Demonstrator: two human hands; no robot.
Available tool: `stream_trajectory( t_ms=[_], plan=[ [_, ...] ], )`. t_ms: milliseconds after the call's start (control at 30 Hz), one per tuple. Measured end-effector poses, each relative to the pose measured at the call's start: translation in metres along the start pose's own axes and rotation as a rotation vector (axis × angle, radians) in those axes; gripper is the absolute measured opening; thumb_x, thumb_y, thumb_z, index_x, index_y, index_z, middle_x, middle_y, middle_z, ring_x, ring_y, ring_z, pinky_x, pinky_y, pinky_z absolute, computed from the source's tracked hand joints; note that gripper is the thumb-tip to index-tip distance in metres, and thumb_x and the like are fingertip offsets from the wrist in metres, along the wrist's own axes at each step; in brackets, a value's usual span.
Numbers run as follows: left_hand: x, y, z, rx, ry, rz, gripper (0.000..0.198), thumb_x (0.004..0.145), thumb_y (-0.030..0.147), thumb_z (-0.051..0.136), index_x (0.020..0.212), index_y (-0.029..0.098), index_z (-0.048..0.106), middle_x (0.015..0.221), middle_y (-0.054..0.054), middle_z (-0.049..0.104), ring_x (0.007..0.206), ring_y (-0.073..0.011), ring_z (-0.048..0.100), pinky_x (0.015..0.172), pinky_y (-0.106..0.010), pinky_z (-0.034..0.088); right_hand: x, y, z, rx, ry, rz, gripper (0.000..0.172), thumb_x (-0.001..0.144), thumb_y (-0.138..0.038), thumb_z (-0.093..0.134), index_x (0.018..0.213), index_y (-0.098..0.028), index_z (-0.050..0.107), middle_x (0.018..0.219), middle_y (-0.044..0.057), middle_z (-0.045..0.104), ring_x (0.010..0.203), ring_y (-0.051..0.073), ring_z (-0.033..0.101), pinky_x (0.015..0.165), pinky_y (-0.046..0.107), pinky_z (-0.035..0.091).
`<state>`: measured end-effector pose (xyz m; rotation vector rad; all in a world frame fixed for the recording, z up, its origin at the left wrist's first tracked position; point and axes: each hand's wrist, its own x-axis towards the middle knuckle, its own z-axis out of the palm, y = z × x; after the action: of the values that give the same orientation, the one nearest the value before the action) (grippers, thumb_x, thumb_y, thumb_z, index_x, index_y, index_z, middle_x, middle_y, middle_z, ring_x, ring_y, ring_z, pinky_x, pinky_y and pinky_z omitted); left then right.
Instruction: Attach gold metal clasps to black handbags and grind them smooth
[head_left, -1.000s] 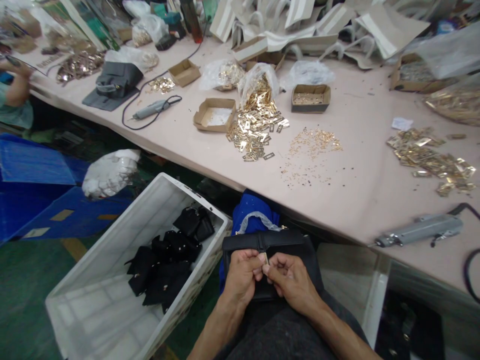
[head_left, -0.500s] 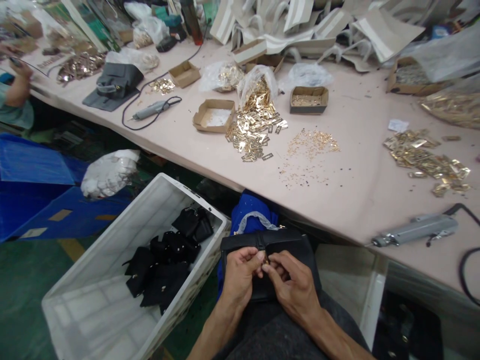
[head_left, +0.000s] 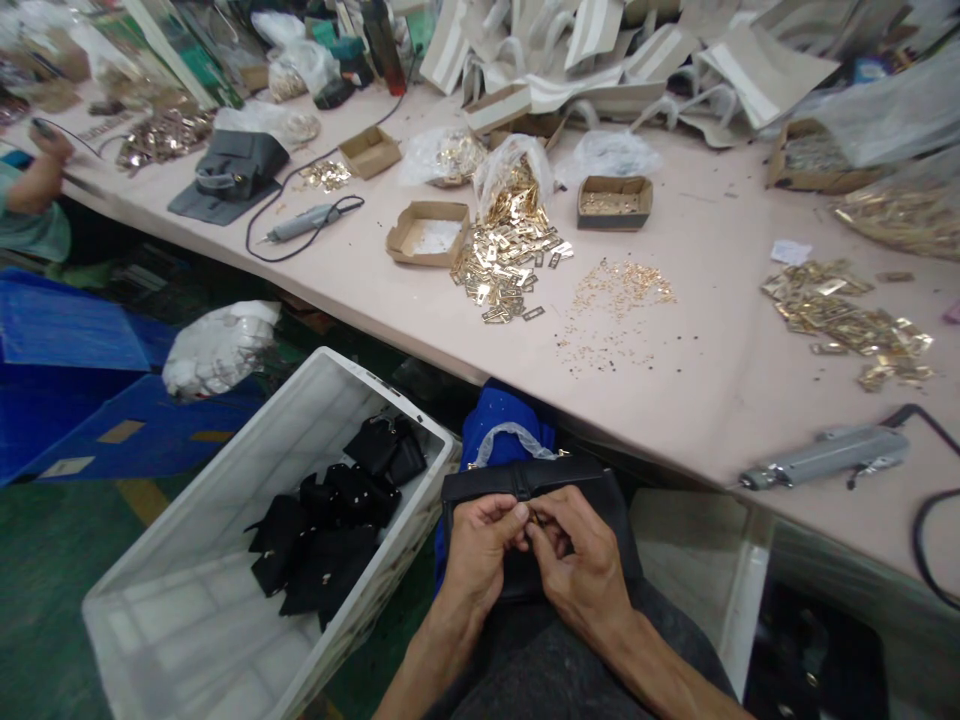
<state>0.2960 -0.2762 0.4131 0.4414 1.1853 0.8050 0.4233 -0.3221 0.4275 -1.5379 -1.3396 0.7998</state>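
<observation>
A black handbag lies on my lap over blue cloth. Its handle is wrapped in clear plastic and joins gold rings at the top edge. My left hand pinches the narrow front strap of the bag between thumb and fingers. Close against it, my right hand is closed too, thumb and index fingertips meeting at the strap's end. Whatever lies between those right fingertips is mostly covered.
Left of my lap stands a white crate with black pieces inside. On the table are gold metal plates, tiny gold parts, a cardboard tray and a grey electric screwdriver. A co-worker's arm shows far left.
My right hand has shifted slightly up and left, its fingers now covering the gold piece that showed between my hands. The left hand has stayed put.
</observation>
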Motion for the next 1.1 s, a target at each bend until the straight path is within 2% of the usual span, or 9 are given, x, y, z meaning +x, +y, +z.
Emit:
stream_trajectory(
  t_ms=[133, 233, 367, 533, 733, 867, 1000, 1100],
  plan=[
    [-0.001, 0.002, -0.002, 0.006, -0.036, 0.006, 0.030, 0.063, 0.032, 0.096, 0.073, 0.009, 0.078, 0.063, -0.004, 0.069, 0.052, -0.0099, 0.058, 0.050, -0.021, 0.048, 0.006, 0.001, 0.000, 0.070, -0.069, 0.140, 0.009, 0.096, -0.022, 0.060, 0.093, -0.019, 0.067, 0.083, 0.003, 0.060, 0.065, 0.014, 0.060, 0.057, 0.025, 0.048],
    [-0.002, 0.003, -0.003, -0.045, -0.094, -0.018, 0.027, 0.070, 0.032, 0.092, 0.074, 0.009, 0.079, 0.061, -0.003, 0.067, 0.053, -0.0100, 0.058, 0.055, -0.022, 0.051, 0.011, 0.002, -0.001, 0.131, -0.139, 0.246, 0.016, 0.096, -0.028, 0.062, 0.082, -0.019, 0.064, 0.078, 0.002, 0.060, 0.062, 0.014, 0.061, 0.057, 0.026, 0.049],
    [-0.003, 0.005, -0.005, -0.103, -0.116, -0.035, 0.025, 0.071, 0.029, 0.092, 0.076, 0.009, 0.080, 0.064, -0.004, 0.068, 0.056, -0.0112, 0.061, 0.058, -0.024, 0.054, 0.016, 0.001, -0.002, 0.302, -0.199, 0.376, 0.020, 0.096, -0.036, 0.063, 0.085, -0.019, 0.063, 0.077, 0.003, 0.065, 0.064, 0.014, 0.062, 0.061, 0.026, 0.051],
    [-0.003, 0.004, -0.008, -0.092, -0.113, -0.035, 0.027, 0.070, 0.030, 0.092, 0.080, 0.008, 0.081, 0.062, -0.004, 0.068, 0.054, -0.0118, 0.061, 0.056, -0.025, 0.056, 0.016, 0.003, -0.003, 0.511, -0.219, 0.590, 0.031, 0.091, -0.048, 0.069, 0.089, -0.018, 0.062, 0.069, 0.001, 0.067, 0.049, 0.009, 0.049, 0.045, 0.020, 0.038],
    [-0.003, 0.003, -0.006, -0.051, -0.090, -0.035, 0.027, 0.067, 0.030, 0.093, 0.078, 0.008, 0.081, 0.061, -0.004, 0.068, 0.053, -0.0117, 0.061, 0.056, -0.025, 0.057, 0.020, -0.003, -0.005, 0.472, -0.177, 0.638, 0.035, 0.081, -0.049, 0.078, 0.082, -0.016, 0.066, 0.059, 0.001, 0.064, 0.042, 0.009, 0.046, 0.040, 0.020, 0.034],
    [-0.003, 0.003, -0.005, -0.031, -0.097, -0.026, 0.026, 0.068, 0.031, 0.092, 0.077, 0.008, 0.082, 0.061, -0.004, 0.068, 0.054, -0.0112, 0.062, 0.057, -0.024, 0.057, 0.021, -0.005, -0.007, 0.450, -0.156, 0.648, 0.035, 0.082, -0.048, 0.075, 0.078, -0.015, 0.068, 0.058, 0.002, 0.065, 0.042, 0.010, 0.049, 0.041, 0.020, 0.037],
    [-0.004, 0.000, -0.005, -0.027, -0.094, 0.002, 0.026, 0.069, 0.032, 0.092, 0.077, 0.009, 0.082, 0.063, -0.005, 0.069, 0.054, -0.0111, 0.061, 0.056, -0.024, 0.056, 0.022, -0.004, -0.008, 0.468, -0.165, 0.643, 0.030, 0.082, -0.043, 0.075, 0.076, -0.015, 0.068, 0.052, -0.001, 0.059, 0.040, 0.008, 0.045, 0.041, 0.019, 0.035],
    [-0.004, -0.001, -0.006, -0.028, -0.075, 0.014, 0.028, 0.067, 0.033, 0.093, 0.076, 0.009, 0.081, 0.062, -0.005, 0.069, 0.053, -0.0120, 0.061, 0.055, -0.025, 0.056, 0.022, -0.002, -0.008, 0.489, -0.186, 0.638, 0.030, 0.083, -0.043, 0.075, 0.076, -0.015, 0.068, 0.055, 0.000, 0.061, 0.041, 0.007, 0.043, 0.040, 0.019, 0.033]
  ],
)
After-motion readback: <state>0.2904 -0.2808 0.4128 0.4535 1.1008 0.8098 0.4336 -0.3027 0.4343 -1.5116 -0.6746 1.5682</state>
